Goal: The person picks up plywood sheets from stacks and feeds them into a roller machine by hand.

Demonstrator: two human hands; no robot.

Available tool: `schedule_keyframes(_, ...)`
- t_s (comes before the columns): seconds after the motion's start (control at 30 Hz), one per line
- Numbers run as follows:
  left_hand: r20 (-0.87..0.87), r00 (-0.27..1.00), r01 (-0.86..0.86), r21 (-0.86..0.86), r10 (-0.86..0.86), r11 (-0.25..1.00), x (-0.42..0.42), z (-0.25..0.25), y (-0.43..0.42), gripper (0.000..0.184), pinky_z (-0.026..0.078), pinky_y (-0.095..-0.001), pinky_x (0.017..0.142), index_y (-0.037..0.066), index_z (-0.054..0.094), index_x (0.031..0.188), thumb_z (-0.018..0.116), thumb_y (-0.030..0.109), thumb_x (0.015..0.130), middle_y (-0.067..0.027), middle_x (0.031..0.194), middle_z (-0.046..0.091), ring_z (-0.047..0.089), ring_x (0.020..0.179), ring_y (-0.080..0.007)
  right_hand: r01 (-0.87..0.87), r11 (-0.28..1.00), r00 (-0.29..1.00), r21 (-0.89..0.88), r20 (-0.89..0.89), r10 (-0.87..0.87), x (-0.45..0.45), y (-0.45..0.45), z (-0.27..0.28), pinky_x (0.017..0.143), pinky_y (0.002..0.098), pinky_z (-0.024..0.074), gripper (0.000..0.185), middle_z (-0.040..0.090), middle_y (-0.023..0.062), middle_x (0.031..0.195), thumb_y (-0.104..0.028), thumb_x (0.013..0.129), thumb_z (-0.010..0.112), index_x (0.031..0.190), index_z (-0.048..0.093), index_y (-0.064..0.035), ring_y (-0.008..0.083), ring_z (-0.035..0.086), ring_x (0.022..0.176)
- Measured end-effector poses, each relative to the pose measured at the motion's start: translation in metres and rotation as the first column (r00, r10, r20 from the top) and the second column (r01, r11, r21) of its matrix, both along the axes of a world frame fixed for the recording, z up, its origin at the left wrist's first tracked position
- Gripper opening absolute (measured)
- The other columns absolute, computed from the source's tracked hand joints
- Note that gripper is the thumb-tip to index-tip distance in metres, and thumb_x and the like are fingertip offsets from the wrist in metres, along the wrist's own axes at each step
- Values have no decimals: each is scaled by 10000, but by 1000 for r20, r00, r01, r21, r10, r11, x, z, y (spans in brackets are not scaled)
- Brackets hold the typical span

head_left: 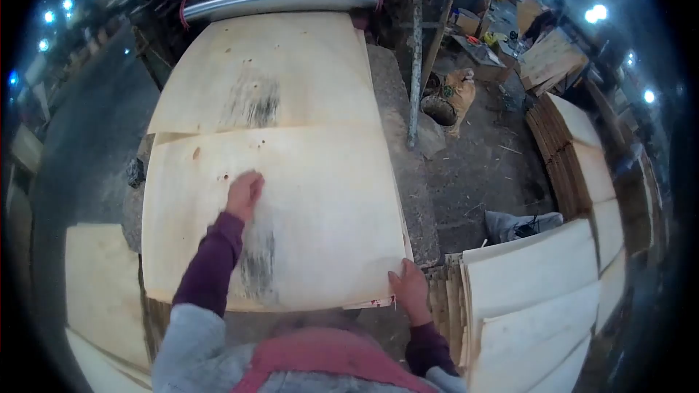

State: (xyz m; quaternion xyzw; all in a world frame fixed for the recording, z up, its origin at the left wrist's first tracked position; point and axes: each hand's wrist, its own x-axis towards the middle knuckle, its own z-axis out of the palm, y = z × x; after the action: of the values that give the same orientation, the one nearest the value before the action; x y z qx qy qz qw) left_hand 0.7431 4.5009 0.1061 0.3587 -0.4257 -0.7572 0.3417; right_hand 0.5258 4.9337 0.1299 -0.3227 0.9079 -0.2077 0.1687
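Two large pale wood veneer sheets lie one behind the other, the near sheet point(335, 196) meeting or slightly overlapping the far sheet point(313, 65). Both carry dark streaks and small knots. My left hand point(245, 194) is over the middle of the near sheet, its fingers curled together; what they hold, if anything, is hidden. At the near right corner, my right hand point(410, 290) has its thumb and fingers on the sheet's edge. More sheet edges show beneath that corner. Beyond the far sheet runs a shiny metal roller point(284, 0) with red ends.
Stacked veneer sheets stand at the right point(531, 269) and at the left point(105, 284). Farther right are a metal post point(416, 58), a tan sack point(460, 94), a grey bag point(517, 225) and a tall stack point(557, 153).
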Motion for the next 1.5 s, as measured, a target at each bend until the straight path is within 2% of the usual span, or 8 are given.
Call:
schedule_keyframes(0.2, -82, 997, 28, 423, 8, 906, 104, 26, 176, 323, 501, -385, 911, 34, 583, 1141, 496, 309, 997, -129, 1177, 629, 620, 1054, -264, 120, 984, 954, -134, 290, -77, -59, 2, 7, 732, 350, 515, 444, 663, 124, 985, -280, 844, 676, 1183, 597, -5, 210, 654, 862)
schedule_keyframes(0.33, -155, 987, 49, 543, 42, 838, 169, 15, 262, 554, 526, -373, 827, 21, 543, 1242, 431, 499, 986, -188, 1295, 573, 616, 1073, -344, 420, 817, 432, -394, 879, 201, -68, -22, 43, 749, 254, 515, 334, 673, 57, 1000, -167, 918, 598, 1184, 604, 37, 115, 644, 861)
schedule_keyframes(0.53, -308, 937, 317, 542, -168, 778, 170, 38, 317, 756, 522, -390, 841, 26, 472, 1353, 480, 635, 906, -189, 1298, 569, 590, 1116, -344, 211, 694, 491, -689, 688, 534, -33, -69, 170, 759, 253, 509, 333, 670, 64, 1032, -119, 907, 568, 1202, 596, 35, 118, 633, 876)
schedule_keyframes(0.6, -634, 711, 17, 447, 304, 894, 157, 44, 294, 805, 496, -389, 923, 25, 437, 1385, 498, 652, 885, -173, 1343, 540, 561, 1178, -316, 340, 662, 461, -667, 732, 501, -38, -61, 173, 771, 270, 523, 345, 673, 83, 1039, -91, 879, 564, 1193, 598, 48, 142, 650, 884)
schedule_keyframes(0.87, -327, 884, -187, 408, 334, 894, 163, 62, 219, 432, 471, -417, 998, 18, 444, 1362, 465, 258, 1003, -133, 1303, 572, 568, 1179, -274, 469, 724, 414, -506, 850, 326, -60, -30, 27, 812, 301, 532, 384, 665, 115, 1085, -87, 871, 544, 1224, 571, 63, 181, 663, 920)
schedule_keyframes(1.17, -239, 890, -234, 494, 389, 837, 160, 73, 269, 442, 470, -455, 1000, 29, 396, 1404, 447, 203, 1001, -136, 1344, 535, 562, 1191, -272, 419, 707, 510, -569, 792, 335, -37, -15, 148, 808, 310, 524, 381, 661, 118, 1089, -69, 857, 547, 1211, 583, 69, 182, 652, 935)
schedule_keyframes(1.3, -168, 919, -238, 483, 356, 843, 143, 59, 205, 349, 554, -387, 807, 33, 505, 1284, 462, 234, 1002, -122, 1212, 621, 632, 1044, -238, 408, 748, 587, -523, 778, 224, -88, -60, 73, 790, 295, 516, 353, 672, 78, 1020, -64, 856, 585, 1190, 607, 49, 153, 640, 866)
schedule_keyframes(1.5, -151, 958, -158, 431, 243, 889, 122, 39, 135, 309, 527, -402, 869, 23, 546, 1230, 461, 221, 1009, -102, 1173, 646, 641, 1029, -248, 39, 846, 997, -532, 74, 1, -80, -52, 7, 762, 318, 513, 310, 686, 108, 958, -73, 863, 608, 1162, 609, 11, 201, 653, 859)
